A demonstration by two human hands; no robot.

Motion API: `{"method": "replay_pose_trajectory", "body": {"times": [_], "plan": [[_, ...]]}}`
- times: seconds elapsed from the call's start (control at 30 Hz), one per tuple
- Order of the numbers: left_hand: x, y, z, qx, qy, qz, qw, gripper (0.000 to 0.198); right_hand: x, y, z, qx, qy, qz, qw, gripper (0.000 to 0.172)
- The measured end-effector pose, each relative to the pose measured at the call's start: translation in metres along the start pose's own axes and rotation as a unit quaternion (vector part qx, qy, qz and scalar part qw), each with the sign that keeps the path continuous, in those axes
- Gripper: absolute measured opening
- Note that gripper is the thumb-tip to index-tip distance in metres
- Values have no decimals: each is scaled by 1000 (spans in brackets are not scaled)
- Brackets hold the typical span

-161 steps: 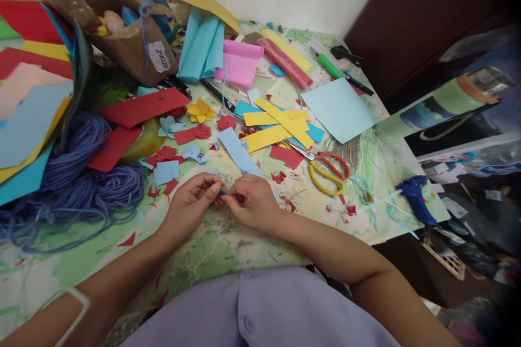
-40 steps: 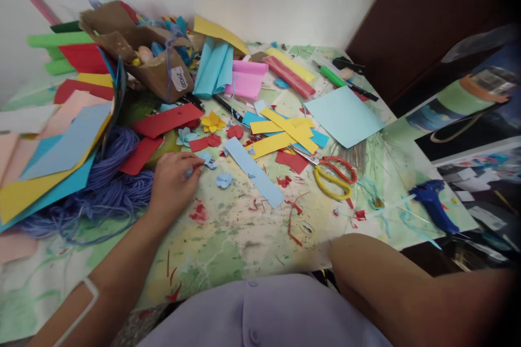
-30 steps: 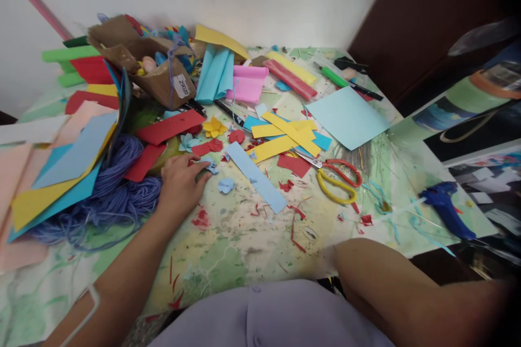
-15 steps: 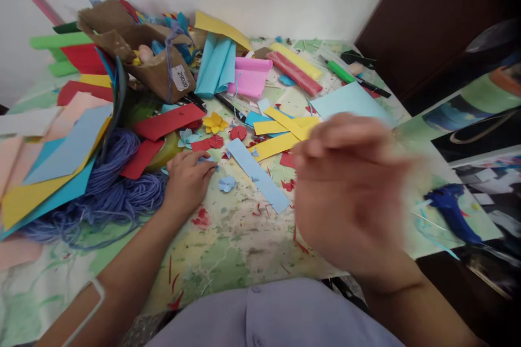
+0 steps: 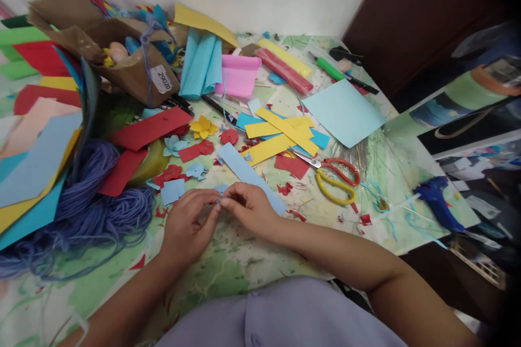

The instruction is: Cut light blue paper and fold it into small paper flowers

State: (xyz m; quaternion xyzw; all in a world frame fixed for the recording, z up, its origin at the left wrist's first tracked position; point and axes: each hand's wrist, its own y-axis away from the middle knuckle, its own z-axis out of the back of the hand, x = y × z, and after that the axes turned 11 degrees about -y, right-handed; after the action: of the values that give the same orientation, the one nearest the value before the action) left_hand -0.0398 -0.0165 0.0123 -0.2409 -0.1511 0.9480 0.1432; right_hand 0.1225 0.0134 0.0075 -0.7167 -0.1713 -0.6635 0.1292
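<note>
My left hand (image 5: 189, 222) and my right hand (image 5: 250, 206) meet over the near middle of the table. Their thumbs and fingertips pinch together on a small piece of blue paper (image 5: 218, 200), mostly hidden by the fingers. Just beyond my left hand lie a light blue paper square (image 5: 172, 191), a blue paper flower (image 5: 196, 171) and a red paper flower (image 5: 169, 174). A long light blue paper strip (image 5: 252, 178) runs behind my right hand. Scissors (image 5: 336, 180) with one red and one yellow handle rest to the right, apart from both hands.
Blue yarn (image 5: 122, 211) and stacked coloured paper (image 5: 40, 168) fill the left side. Behind stand a brown paper bag (image 5: 122, 73) and crepe paper (image 5: 201, 65). Yellow strips (image 5: 285, 135) cross mid-table. A blue glue gun (image 5: 437, 203) lies near the right edge.
My right hand, blurred and raised before, has come down and left to meet my left hand. The scissors it covered now show. The view has shifted a little.
</note>
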Motion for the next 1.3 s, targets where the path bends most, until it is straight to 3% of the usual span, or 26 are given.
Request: {"method": "replay_pose_trajectory", "body": {"times": [0.13, 0.27, 0.6, 0.73, 0.87, 0.97, 1.3], "plan": [[-1, 0, -1, -8, -20, -28, 999, 22, -2, 2, 4, 13, 33, 9, 999, 11], [-1, 1, -2, -6, -13, -49, 999, 19, -3, 3, 7, 1, 70, 26, 997, 13], [-1, 2, -6, 18, 28, 93, 995, 11, -2, 5, 7, -12, 89, 68, 994, 13], [-3, 3, 0, -10, -9, 0, 1000, 6, -2, 6, 6, -12, 79, 47, 996, 12], [-3, 2, 6, -56, -52, -137, 988, 8, -2, 7, 7, 33, 100, 35, 994, 29], [-3, 1, 7, -70, -76, -198, 975, 15, -2, 10, 7, 54, 90, 47, 993, 36], [1, 2, 3, -47, -52, -215, 974, 18, -1, 12, 8, 76, 124, 76, 986, 31]]}}
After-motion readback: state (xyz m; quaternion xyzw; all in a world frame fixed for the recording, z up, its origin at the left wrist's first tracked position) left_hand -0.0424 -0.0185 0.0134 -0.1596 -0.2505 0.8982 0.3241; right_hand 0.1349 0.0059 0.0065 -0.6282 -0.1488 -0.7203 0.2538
